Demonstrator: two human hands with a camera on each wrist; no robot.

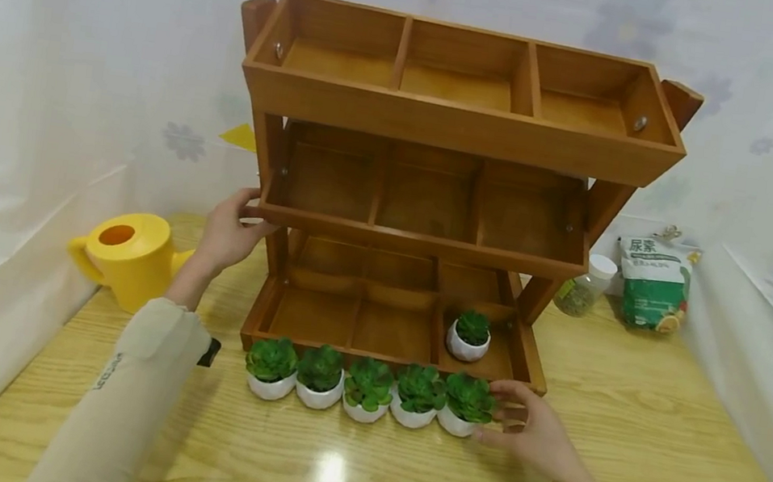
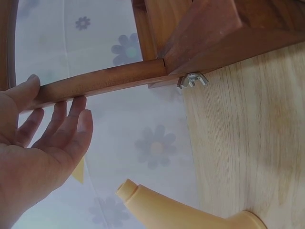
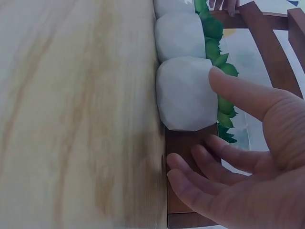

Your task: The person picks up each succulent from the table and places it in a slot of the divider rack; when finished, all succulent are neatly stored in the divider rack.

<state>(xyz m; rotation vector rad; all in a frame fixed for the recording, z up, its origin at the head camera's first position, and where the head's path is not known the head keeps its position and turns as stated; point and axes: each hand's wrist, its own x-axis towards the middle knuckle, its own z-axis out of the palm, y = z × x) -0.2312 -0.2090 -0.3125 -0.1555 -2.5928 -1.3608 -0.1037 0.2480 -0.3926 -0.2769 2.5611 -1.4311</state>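
Note:
A three-tier wooden plant shelf (image 1: 459,132) stands on the table, tiers divided into compartments. My left hand (image 1: 230,229) grips its left side at the middle tier; in the left wrist view, thumb and fingers lie on opposite sides of a wooden side post (image 2: 109,82). My right hand (image 1: 533,435) is beside the rightmost potted succulent (image 1: 468,402) of a front row. Its thumb is right at the white pot (image 3: 186,93), while the other fingers stay spread apart from it. Another small succulent (image 1: 468,343) sits in the bottom tier's right compartment.
Several more potted succulents (image 1: 368,389) line the shelf's front edge. A yellow watering can (image 1: 134,261) stands left, its spout close to my left forearm. At the back right are a white-lidded jar (image 1: 586,288) and a green-and-white bag (image 1: 654,284). Flowered white sheeting surrounds the table.

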